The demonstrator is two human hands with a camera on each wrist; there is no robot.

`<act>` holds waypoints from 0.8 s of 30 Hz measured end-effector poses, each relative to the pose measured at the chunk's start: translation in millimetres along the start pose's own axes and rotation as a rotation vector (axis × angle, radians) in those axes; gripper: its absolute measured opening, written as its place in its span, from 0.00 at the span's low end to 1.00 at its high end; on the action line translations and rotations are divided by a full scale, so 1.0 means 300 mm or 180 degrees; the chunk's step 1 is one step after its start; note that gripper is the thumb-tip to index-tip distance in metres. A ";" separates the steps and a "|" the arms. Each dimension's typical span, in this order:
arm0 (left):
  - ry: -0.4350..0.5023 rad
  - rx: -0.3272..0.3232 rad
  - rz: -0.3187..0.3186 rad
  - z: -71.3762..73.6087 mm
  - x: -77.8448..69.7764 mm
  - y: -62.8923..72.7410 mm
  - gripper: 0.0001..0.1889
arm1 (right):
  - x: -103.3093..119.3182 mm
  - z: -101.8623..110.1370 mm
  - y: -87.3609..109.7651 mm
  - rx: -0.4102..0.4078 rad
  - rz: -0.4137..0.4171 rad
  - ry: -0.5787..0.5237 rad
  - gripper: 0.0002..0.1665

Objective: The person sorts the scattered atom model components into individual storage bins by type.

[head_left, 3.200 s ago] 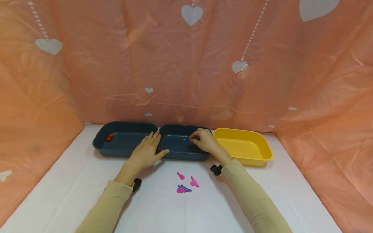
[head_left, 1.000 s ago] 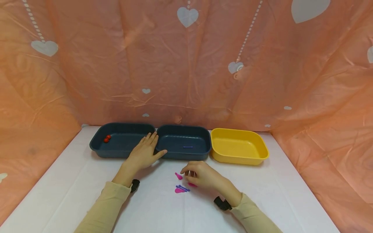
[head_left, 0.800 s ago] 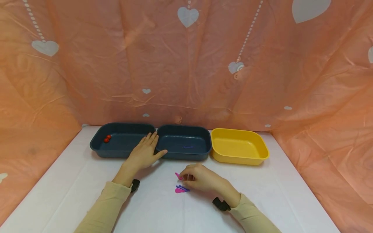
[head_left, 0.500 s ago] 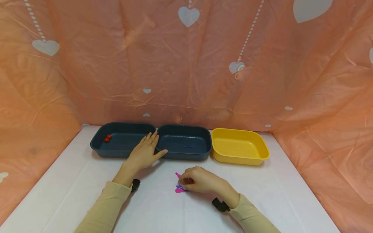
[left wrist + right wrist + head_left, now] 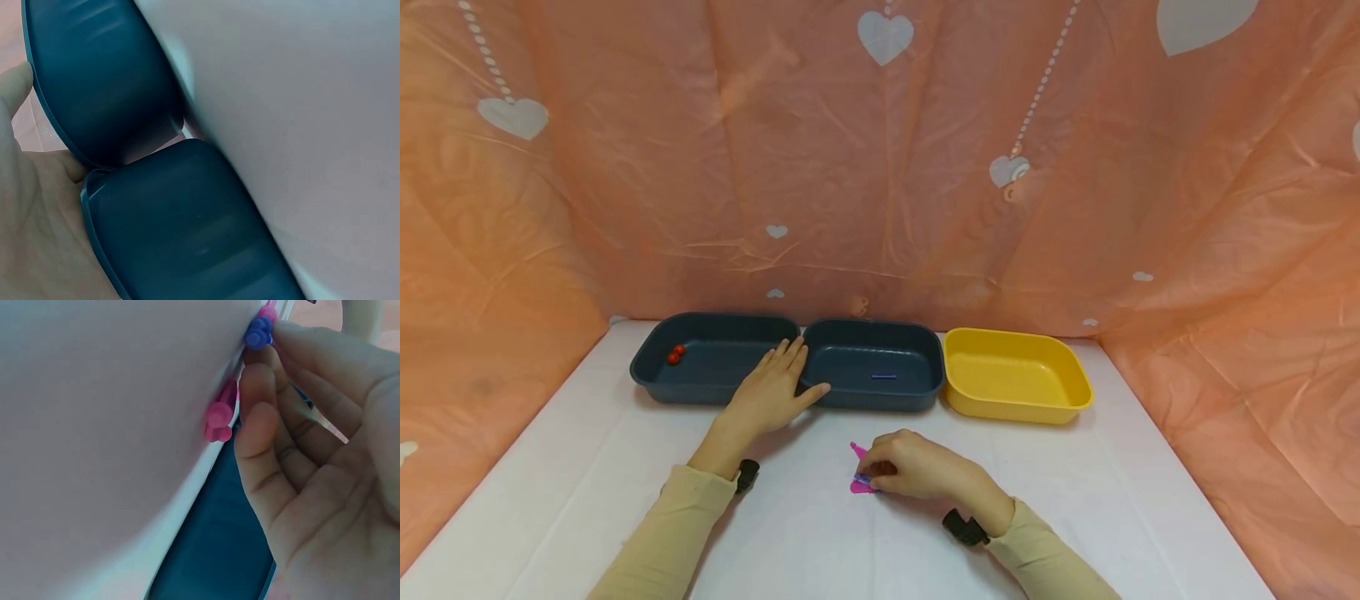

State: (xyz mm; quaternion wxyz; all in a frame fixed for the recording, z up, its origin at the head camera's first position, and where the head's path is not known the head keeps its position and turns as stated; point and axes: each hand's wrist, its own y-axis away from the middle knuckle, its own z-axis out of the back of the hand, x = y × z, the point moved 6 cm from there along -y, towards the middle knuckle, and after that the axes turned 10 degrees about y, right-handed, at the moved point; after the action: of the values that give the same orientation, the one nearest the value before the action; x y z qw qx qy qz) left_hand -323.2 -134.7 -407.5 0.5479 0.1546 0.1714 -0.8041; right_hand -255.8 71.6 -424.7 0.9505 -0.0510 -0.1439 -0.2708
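Observation:
My left hand (image 5: 767,392) lies with straight fingers over the adjoining rims of the left dark blue tray (image 5: 700,392) and the middle dark blue tray (image 5: 865,402); in the left wrist view the palm (image 5: 50,219) is against these rims. Over the white table, my right hand (image 5: 913,467) has thumb and index finger closed at a small purple stick (image 5: 257,334) with knobbed ends. Beside it show a pink teardrop-shaped piece (image 5: 859,487) and the neck of another pink piece (image 5: 857,450); the hand hides the rest of the pile. Another purple stick (image 5: 883,377) lies in the middle tray.
Two small red round objects (image 5: 675,355) lie in the left tray. A yellow tray (image 5: 1018,410) stands to the right of the middle one. Behind the trays hangs an orange-pink curtain (image 5: 820,167) with white hearts. White cloth covers the table (image 5: 790,533).
My right hand let go of a purple stick in the middle tray, came back to the small pile and closed its fingertips at another purple stick. My left hand stayed on the rims.

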 end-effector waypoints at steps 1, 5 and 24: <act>0.0001 -0.0004 0.0000 0.001 0.000 0.001 0.48 | 0.000 -0.001 -0.001 0.0004 -0.0002 -0.0005 0.07; -0.0009 -0.0030 -0.0010 0.002 0.001 0.002 0.48 | 0.001 -0.002 -0.003 0.0017 0.0002 -0.0018 0.07; 0.0009 -0.0038 -0.0028 0.001 0.002 0.001 0.48 | 0.003 0.002 0.000 0.0019 -0.0013 -0.0110 0.11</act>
State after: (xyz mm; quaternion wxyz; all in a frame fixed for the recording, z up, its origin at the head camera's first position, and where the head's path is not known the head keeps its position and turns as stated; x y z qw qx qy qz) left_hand -323.2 -135.5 -407.5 0.5450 0.1517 0.1776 -0.8052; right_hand -255.3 71.3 -423.8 0.9474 -0.0525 -0.1612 -0.2714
